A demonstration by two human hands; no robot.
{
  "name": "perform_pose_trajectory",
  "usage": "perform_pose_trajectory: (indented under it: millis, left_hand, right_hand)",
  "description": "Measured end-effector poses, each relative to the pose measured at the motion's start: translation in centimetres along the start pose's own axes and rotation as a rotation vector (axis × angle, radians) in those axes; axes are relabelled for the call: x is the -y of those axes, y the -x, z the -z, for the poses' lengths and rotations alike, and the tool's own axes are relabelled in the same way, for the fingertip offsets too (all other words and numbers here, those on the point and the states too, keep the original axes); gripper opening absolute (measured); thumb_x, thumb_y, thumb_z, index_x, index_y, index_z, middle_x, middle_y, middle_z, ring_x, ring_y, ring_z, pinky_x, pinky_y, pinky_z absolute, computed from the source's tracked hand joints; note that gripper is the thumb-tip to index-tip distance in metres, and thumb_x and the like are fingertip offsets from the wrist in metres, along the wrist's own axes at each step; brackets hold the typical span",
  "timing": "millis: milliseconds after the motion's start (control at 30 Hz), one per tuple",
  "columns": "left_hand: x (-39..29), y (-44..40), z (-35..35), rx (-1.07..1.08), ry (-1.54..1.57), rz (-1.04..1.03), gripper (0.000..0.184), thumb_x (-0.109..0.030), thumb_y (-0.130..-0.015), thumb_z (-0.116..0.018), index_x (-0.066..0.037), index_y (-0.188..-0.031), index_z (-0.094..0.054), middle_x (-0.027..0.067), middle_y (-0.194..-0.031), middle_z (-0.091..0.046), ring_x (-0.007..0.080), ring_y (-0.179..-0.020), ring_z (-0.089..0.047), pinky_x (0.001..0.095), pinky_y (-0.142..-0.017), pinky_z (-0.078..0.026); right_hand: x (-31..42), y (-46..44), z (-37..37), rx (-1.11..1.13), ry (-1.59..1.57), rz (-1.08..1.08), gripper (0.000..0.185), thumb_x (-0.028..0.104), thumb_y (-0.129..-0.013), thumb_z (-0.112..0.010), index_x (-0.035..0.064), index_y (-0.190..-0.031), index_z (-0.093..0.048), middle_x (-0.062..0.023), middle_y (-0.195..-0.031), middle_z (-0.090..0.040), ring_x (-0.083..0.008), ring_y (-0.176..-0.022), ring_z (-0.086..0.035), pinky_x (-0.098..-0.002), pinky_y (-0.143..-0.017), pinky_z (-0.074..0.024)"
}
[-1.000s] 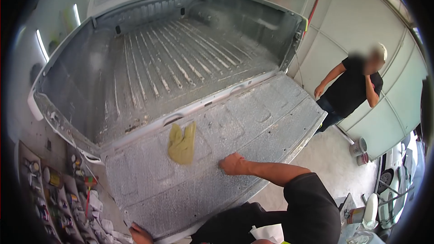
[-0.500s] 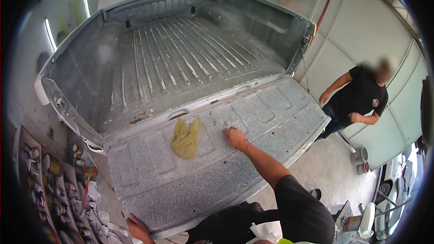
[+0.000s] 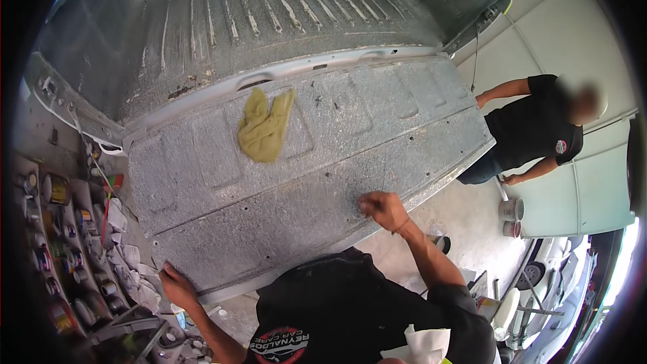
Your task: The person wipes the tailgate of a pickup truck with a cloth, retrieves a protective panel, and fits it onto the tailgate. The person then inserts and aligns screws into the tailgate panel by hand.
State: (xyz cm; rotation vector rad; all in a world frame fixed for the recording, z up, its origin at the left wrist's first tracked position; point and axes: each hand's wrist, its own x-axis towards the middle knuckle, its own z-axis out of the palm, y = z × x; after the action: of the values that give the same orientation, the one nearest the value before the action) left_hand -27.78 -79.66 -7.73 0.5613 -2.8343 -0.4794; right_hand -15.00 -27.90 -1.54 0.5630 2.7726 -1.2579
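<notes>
The lowered truck tailgate (image 3: 222,222), speckled grey and scuffed, stretches across the view in front of me. My left hand (image 3: 178,288) grips its near left corner, the fingers at the edge. Above the tailgate's near part, right of centre, my right hand (image 3: 385,211) is closed with the fingers bunched together. Anything held in those fingertips is too small or blurred to make out. A crumpled yellow-green cloth (image 3: 264,129) lies on the far part of the tailgate, out of reach of both hands' fingers.
The ribbed truck bed (image 3: 269,7) lies beyond the tailgate. A person (image 3: 532,125) in a black shirt stands at the right end. Shelves of cans (image 3: 60,229) and crumpled paper (image 3: 131,263) are at left. Buckets (image 3: 511,210) and a car (image 3: 546,276) are at right.
My right hand has moved from the tailgate's middle toward its near edge. My left hand stays at the corner. The view has tilted down, and the other person's arms have shifted.
</notes>
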Motion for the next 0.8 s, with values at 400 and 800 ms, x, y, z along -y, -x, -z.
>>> perform_pose_trajectory:
  millis: [400, 800]
  left_hand:
    - [1.1, -0.6, 0.4, 0.071, 0.144, -0.015, 0.053, -0.044, -0.101, -0.041, 0.006, -0.099, -0.058, 0.031, -0.09, -0.061, 0.0488, -0.084, -0.056, 0.0497, -0.074, -0.043]
    - [1.1, -0.5, -0.3, 0.035, -0.012, -0.006, 0.052, -0.044, -0.101, -0.04, 0.003, -0.102, -0.06, 0.0304, -0.095, -0.063, 0.0506, -0.088, -0.058, 0.0529, -0.074, -0.044]
  right_hand:
    - [0.4, 2.1, -2.4, 0.034, 0.111, 0.111, 0.016, 0.014, -0.085, -0.066, 0.0048, -0.098, -0.069, -0.016, -0.087, -0.068, -0.0342, -0.08, -0.067, -0.0388, -0.072, -0.0531]
    - [0.5, 1.7, -4.2, 0.118, 0.5, 0.286, 0.027, 0.004, -0.072, -0.057, 0.007, -0.098, -0.064, -0.0104, -0.091, -0.064, -0.0308, -0.086, -0.065, -0.0416, -0.072, -0.055]
